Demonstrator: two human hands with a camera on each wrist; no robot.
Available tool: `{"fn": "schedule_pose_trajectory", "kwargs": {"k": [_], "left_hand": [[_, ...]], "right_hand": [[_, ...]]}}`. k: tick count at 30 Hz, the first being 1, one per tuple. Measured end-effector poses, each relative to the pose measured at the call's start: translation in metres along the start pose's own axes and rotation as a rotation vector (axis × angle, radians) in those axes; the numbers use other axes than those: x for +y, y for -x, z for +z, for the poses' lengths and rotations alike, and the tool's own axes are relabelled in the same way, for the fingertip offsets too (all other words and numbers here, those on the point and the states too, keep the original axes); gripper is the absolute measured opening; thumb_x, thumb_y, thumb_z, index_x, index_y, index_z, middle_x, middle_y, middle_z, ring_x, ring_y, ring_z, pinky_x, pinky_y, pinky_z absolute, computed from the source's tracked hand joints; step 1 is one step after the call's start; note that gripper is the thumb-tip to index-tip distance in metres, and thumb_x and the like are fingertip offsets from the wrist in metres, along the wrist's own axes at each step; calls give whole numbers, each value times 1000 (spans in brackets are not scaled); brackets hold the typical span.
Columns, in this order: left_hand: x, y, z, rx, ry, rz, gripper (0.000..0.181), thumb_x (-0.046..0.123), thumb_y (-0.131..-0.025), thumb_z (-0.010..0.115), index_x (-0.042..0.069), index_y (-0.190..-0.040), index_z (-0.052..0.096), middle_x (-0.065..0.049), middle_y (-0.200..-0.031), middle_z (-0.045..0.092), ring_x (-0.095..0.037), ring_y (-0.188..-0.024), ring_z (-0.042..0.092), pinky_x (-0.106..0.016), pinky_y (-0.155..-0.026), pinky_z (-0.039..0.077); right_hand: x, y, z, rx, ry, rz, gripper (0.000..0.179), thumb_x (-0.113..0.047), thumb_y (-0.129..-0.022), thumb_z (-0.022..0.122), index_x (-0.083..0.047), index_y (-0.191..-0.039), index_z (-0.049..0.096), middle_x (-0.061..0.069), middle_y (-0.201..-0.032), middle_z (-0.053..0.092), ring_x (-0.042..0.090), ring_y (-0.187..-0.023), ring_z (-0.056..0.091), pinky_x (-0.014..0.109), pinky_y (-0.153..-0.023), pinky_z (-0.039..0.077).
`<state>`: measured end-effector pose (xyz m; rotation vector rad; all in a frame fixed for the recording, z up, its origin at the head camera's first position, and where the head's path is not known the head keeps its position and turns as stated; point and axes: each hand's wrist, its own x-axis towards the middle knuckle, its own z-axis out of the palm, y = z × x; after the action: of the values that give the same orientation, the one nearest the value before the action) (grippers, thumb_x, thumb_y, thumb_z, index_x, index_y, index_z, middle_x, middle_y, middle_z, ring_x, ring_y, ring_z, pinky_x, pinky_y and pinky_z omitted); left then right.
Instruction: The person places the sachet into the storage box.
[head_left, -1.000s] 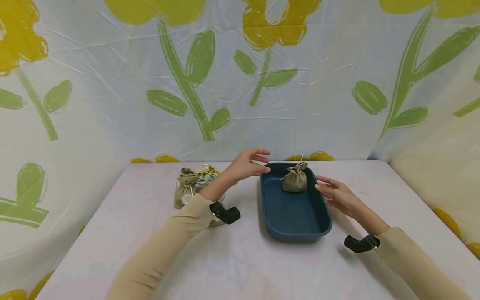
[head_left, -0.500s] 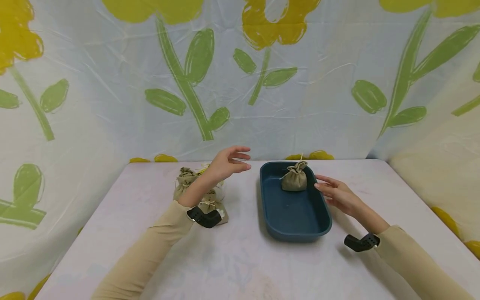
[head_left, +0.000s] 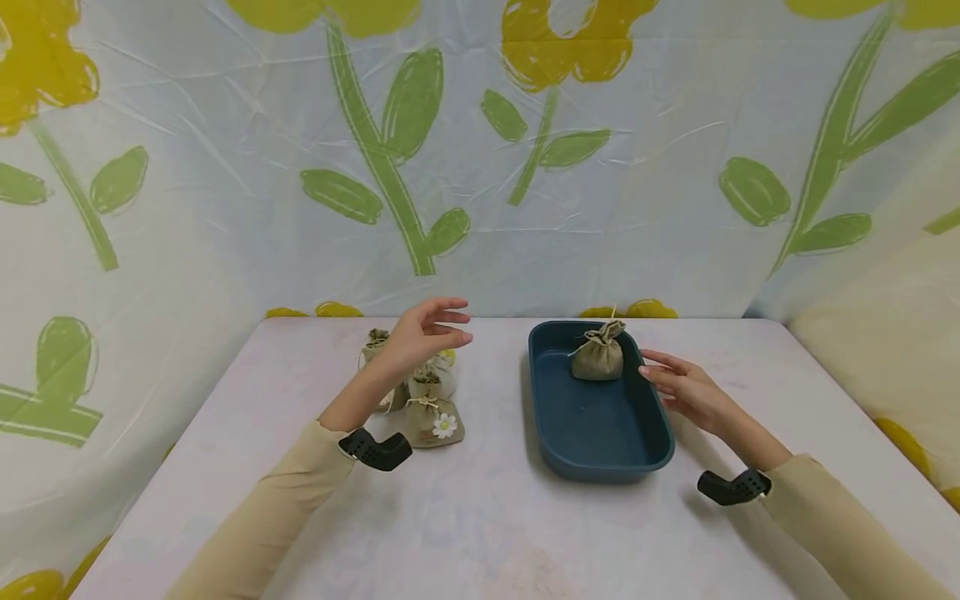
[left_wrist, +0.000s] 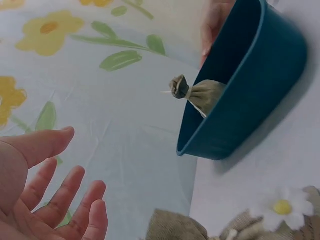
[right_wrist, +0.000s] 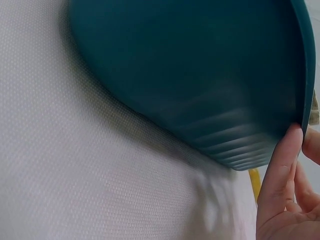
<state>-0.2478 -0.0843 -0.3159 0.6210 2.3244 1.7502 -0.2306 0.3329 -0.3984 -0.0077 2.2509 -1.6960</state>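
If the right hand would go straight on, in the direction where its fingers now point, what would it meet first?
Most likely the side of the blue container: the right hand seems to touch it, though exact contact is hard to judge.

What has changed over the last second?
The left hand, holding nothing, moved left, away from the blue tray, toward the clustered cloth bags. Nothing was visibly taken hold of or let go. The right hand stayed at the tray's right rim, and the tied bag stayed inside.
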Motion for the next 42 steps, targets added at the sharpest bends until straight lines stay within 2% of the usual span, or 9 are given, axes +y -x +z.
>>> {"fn": "schedule_pose_trajectory", "kwargs": {"k": [7,14,19,24,28,32,38,42], "left_hand": [[-14,12,-6,2,-24,-37,52,16,-90,68,12,-138,49,-14,-132,58,-29,-118,58,-39,-95,51],[-28,20,-11,15,-65,-46,50,16,-89,69,13,-136,51,-14,-133,58,-27,-114,58,-33,-90,52],[-32,32,-14,46,-14,-11,51,12,-90,67,4,-137,49,-22,-133,55,-29,-115,59,-30,-90,53],[-41,45,-17,115,43,-13,51,9,-89,68,1,-135,50,-22,-132,57,-30,-114,60,-23,-87,52],[-51,54,-19,148,56,-36,50,11,-88,69,2,-134,51,-22,-131,57,-30,-115,60,-20,-85,52],[-59,62,-22,154,48,-43,52,14,-88,70,2,-134,51,-20,-131,58,-32,-115,59,-20,-83,52],[-69,70,-22,144,66,-33,49,9,-87,70,0,-132,52,-22,-131,58,-37,-116,57,-20,-83,52],[-75,74,-21,154,65,-62,50,8,-86,70,0,-132,52,-21,-130,58,-38,-117,56,-19,-84,52]], "right_hand": [[0,0,0,-4,29,2,70,-37,-100,51,-8,-154,17,-20,-110,53,-10,-99,50,27,-90,43],[-1,-2,-1,-2,21,8,69,-36,-100,51,-10,-154,18,-22,-106,54,-10,-97,53,24,-85,46],[-2,-3,-3,1,35,6,69,-38,-100,50,-11,-154,18,-21,-108,52,-10,-98,50,29,-90,43],[1,-3,-2,-16,17,5,67,-36,-101,48,-11,-154,17,-23,-108,52,-14,-98,49,35,-97,39],[3,-3,-2,-8,20,-3,66,-34,-101,49,-11,-154,19,-23,-107,53,-14,-97,51,31,-92,44],[3,-2,-1,13,58,-19,67,-34,-100,50,-7,-153,20,-20,-108,52,-11,-96,52,23,-84,47],[3,-1,-2,18,69,-26,68,-36,-100,51,-7,-153,20,-21,-107,52,-12,-96,52,22,-83,47],[4,-2,-1,18,53,-32,67,-36,-99,52,-10,-153,22,-22,-106,52,-14,-95,52,21,-81,49]]}}
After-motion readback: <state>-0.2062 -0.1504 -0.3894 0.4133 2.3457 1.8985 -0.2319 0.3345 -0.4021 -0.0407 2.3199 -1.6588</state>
